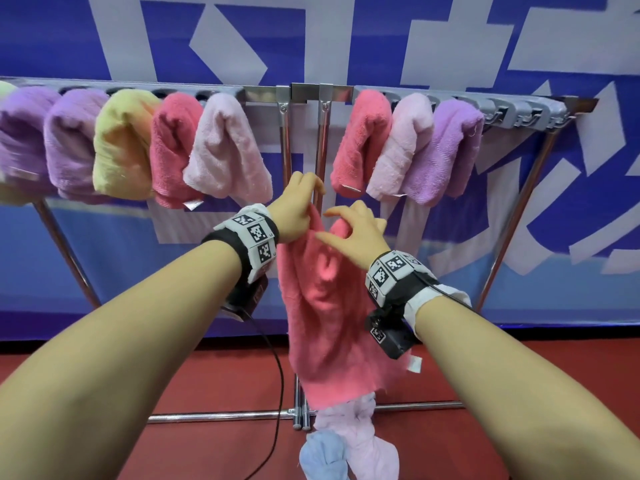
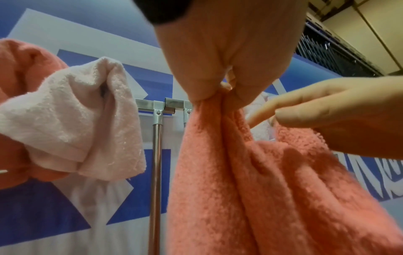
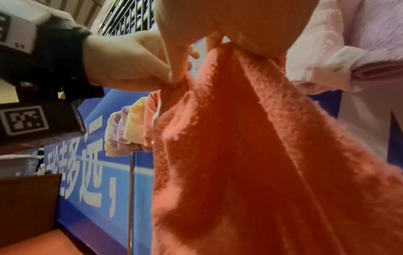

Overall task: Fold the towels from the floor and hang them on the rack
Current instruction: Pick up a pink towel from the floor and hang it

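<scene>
Your left hand (image 1: 297,209) pinches the coral towel (image 1: 329,306) by its top edge while your right hand (image 1: 358,233) grips it beside, before the rack's (image 1: 304,93) bare centre; its lower edge hides floor towels (image 1: 346,441).

Coral towel (image 2: 250,181) in left-hand (image 2: 226,57) pinch

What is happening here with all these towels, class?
A person stands at a metal drying rack holding up a coral-pink towel. The left hand pinches its top edge, and the right hand grips the cloth beside it, apparently lining it up for a fold. Folded towels in purple, yellow, coral and pale pink already hang along the rail. A pale pink towel and a light blue towel still lie crumpled on the red floor.
</scene>
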